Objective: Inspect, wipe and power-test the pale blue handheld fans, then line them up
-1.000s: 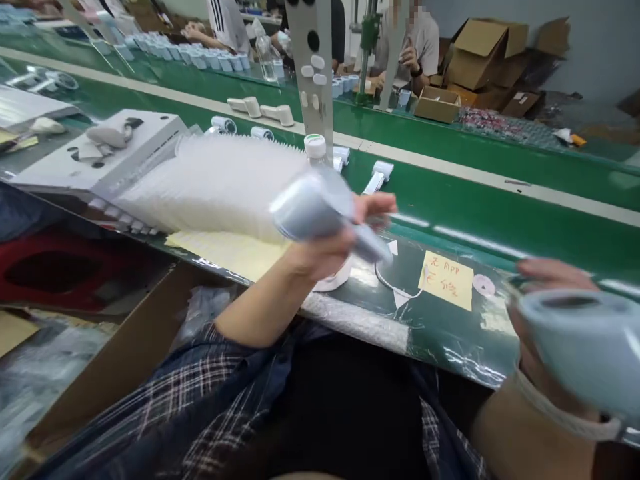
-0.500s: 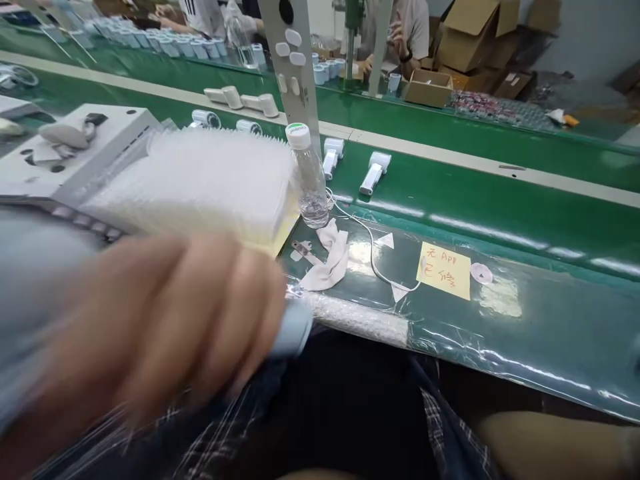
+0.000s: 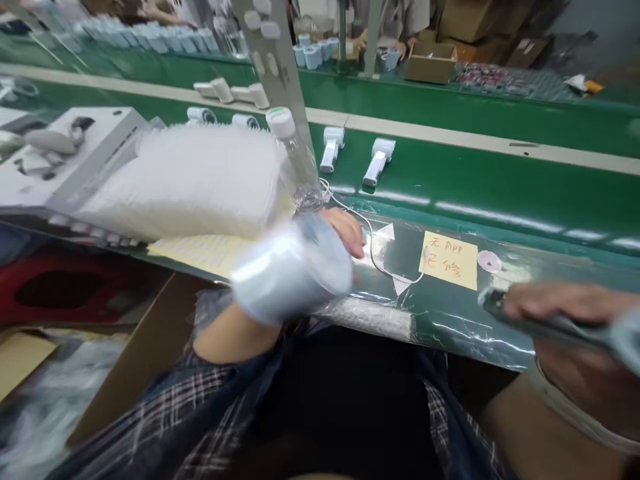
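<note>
My left hand [image 3: 345, 230] reaches over the near edge of the bench, fingers curled. It holds a pale blue handheld device whose blurred, round, barrel-like head [image 3: 295, 267] covers the wrist and palm; its handle is hidden. At the right, my right hand [image 3: 560, 310] is closed on a long dark, flat piece [image 3: 495, 303], with a pale blue part at the frame's edge. Motion smears it, so its kind is unclear. Just behind my left hand stands a clear plastic bottle [image 3: 300, 160] with a white cap.
A stack of white foam sheets [image 3: 195, 180] lies left, beside a white box-shaped fixture [image 3: 90, 153]. Two white handheld devices [image 3: 380, 160] rest on the green conveyor [image 3: 475, 173]. A yellow note [image 3: 451, 260] and white cable [image 3: 373, 243] lie on the bench. Co-workers' hands show across the line.
My left hand has swung from the near left foreground to the bench edge by the bottle, with the pale blue device. My right hand has come into view holding the dark piece.
</note>
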The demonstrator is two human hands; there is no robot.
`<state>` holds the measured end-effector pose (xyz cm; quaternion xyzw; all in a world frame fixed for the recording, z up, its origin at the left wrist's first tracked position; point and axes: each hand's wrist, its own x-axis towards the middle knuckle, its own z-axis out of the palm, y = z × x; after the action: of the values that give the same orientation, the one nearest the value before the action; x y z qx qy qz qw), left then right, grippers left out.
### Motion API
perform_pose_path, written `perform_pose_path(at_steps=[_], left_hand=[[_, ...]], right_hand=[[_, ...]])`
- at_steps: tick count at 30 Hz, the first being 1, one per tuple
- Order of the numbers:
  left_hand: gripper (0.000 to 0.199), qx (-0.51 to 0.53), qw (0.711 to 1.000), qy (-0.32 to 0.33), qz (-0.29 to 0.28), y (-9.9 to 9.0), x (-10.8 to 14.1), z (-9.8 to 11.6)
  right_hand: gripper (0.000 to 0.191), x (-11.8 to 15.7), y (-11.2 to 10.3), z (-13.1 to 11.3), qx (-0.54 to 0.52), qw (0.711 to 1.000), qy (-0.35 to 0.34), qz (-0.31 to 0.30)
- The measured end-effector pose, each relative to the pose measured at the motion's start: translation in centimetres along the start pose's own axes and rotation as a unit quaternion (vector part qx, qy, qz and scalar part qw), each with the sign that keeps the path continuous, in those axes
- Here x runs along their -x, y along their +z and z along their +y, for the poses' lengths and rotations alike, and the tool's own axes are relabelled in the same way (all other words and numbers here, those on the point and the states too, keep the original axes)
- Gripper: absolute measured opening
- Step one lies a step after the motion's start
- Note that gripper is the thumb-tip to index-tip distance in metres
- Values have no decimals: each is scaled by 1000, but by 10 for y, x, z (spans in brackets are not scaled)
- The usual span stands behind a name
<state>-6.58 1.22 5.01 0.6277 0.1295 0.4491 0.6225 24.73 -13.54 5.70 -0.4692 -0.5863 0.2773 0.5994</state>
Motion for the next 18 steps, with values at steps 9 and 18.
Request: perform_pose_path(at_steps=[9, 18], left_hand=[[103, -127, 970, 198, 56, 67, 12, -67], [58, -560, 807, 155, 105, 16, 29, -25]], right_hand=[[131, 16, 105, 32, 10, 993, 116, -15], [120, -28, 33, 57, 442, 879, 173, -38]])
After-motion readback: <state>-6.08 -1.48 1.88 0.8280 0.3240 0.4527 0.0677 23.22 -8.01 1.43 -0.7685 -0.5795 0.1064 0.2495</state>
